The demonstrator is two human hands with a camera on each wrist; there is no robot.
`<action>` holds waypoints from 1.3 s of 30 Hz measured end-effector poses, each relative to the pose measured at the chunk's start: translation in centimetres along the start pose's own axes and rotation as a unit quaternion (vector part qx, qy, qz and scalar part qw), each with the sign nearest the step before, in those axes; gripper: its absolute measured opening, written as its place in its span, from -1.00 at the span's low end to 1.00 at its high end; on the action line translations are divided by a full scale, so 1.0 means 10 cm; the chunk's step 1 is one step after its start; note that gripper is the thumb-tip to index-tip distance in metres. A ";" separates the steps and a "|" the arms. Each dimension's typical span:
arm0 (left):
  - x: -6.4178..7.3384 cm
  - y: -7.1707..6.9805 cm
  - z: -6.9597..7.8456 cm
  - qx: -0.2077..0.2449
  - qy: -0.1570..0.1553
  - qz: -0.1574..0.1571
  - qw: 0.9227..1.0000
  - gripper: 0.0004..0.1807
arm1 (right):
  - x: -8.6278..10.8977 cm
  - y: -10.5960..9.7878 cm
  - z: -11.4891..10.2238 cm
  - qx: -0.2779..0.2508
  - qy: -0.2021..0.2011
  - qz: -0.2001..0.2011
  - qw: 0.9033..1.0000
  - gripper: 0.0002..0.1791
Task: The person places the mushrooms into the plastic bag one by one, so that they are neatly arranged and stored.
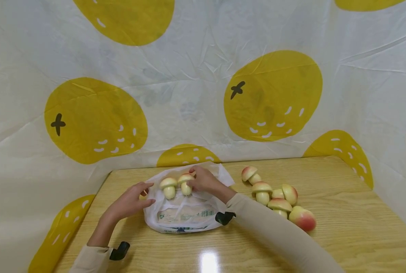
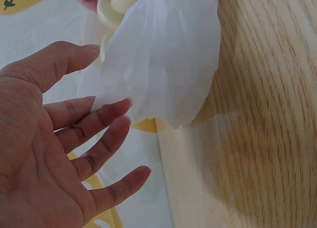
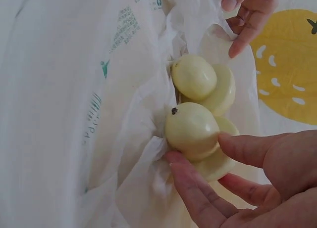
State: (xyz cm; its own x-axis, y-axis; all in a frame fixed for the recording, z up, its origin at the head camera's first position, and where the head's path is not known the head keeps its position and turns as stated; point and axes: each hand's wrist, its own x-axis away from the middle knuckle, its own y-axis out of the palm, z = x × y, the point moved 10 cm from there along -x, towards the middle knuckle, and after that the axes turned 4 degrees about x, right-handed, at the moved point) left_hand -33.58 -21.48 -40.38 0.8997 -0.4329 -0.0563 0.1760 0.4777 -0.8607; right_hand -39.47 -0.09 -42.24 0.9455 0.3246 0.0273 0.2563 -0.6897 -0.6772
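Toy mushroom (image 1: 186,189) pinched in right hand (image 1: 203,181), on white bag (image 2: 173,65) near far edge of bench (image 1: 353,212); left hand (image 1: 131,201) relaxed, unclenched at bag's rim; probably best: steady bag, release gently beside second mushroom (image 1: 169,189)

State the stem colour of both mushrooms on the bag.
Both stems are pale yellow, clearest in the right wrist view.

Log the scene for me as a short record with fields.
Bag: white, printed, on wooden table
Left hand: at bag's left edge, no visible grip
Right hand: holds right mushroom
Left mushroom: beside it, stem toward the person; in or on bag unclear
Right of bag: four mushroom-shaped pieces and a rounded red-and-yellow piece
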 end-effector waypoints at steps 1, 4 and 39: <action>0.00 0.00 0.00 0.001 0.001 0.000 1.000 -0.34 | 0.01 -0.02 -0.01 0.009 0.000 -0.002 1.000 -0.45; 0.00 0.00 0.00 0.005 0.001 -0.001 1.000 -0.34 | 0.06 -0.09 -0.05 0.041 -0.006 -0.011 0.999 -0.43; 0.01 0.01 0.00 0.002 -0.011 -0.002 1.000 -0.33 | 0.55 -1.40 0.29 0.049 -0.095 -0.046 0.993 -0.71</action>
State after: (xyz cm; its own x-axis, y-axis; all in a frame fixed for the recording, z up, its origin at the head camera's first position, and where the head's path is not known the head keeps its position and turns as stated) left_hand -33.51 -21.49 -40.49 0.9077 -0.4175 -0.0420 0.1805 0.4789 -0.8591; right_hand -38.46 13.18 -34.72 0.8617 0.5058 -0.0408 0.3103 -0.5888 -0.7464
